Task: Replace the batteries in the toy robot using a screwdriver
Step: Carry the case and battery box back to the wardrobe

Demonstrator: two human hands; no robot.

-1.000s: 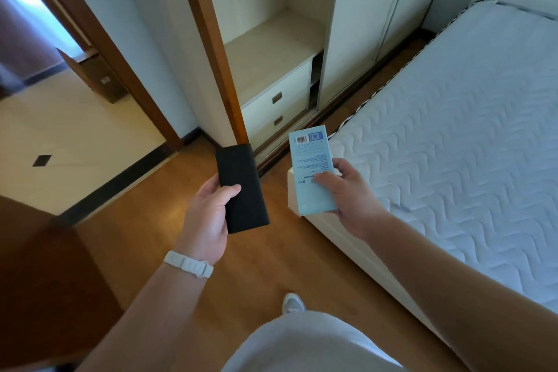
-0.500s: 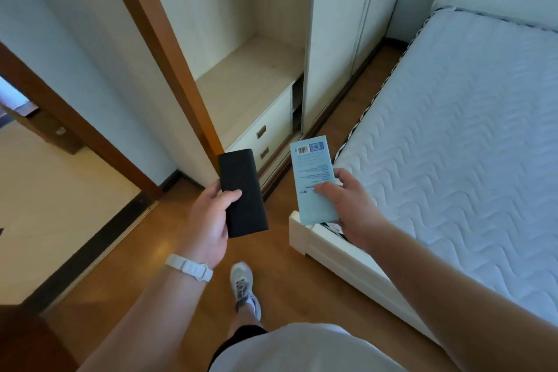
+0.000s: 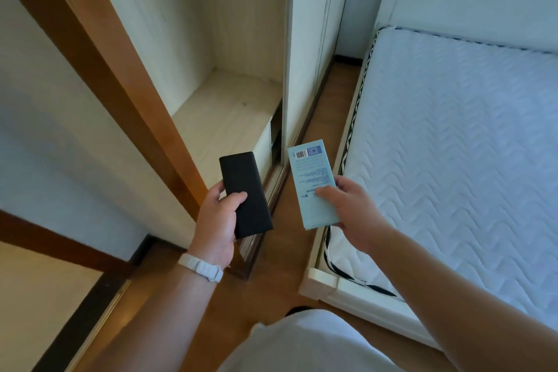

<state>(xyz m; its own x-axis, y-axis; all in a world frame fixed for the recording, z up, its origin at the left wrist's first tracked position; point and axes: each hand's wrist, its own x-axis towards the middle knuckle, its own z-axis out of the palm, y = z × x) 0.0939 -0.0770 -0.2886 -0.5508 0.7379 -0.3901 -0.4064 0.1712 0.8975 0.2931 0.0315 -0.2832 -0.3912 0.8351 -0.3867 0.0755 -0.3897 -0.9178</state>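
My left hand (image 3: 219,220) grips a flat black rectangular case (image 3: 246,198) by its lower half, thumb across the front. My right hand (image 3: 350,211) holds a pale blue box (image 3: 311,178) with a barcode and small print, thumb on its face and fingers behind. Both are held side by side at waist height over the wooden floor, a short gap between them. No toy robot or screwdriver is visible.
A bed with a white quilted mattress (image 3: 453,160) fills the right side, its white frame corner (image 3: 320,281) close to my legs. An open wardrobe with a bare light-wood shelf (image 3: 226,112) stands ahead on the left, beside a brown door frame (image 3: 99,69). A narrow strip of wooden floor (image 3: 329,93) runs between them.
The view has swung right and moved forward toward the wardrobe and bed. Both hands keep the same hold on the black case and the blue box.
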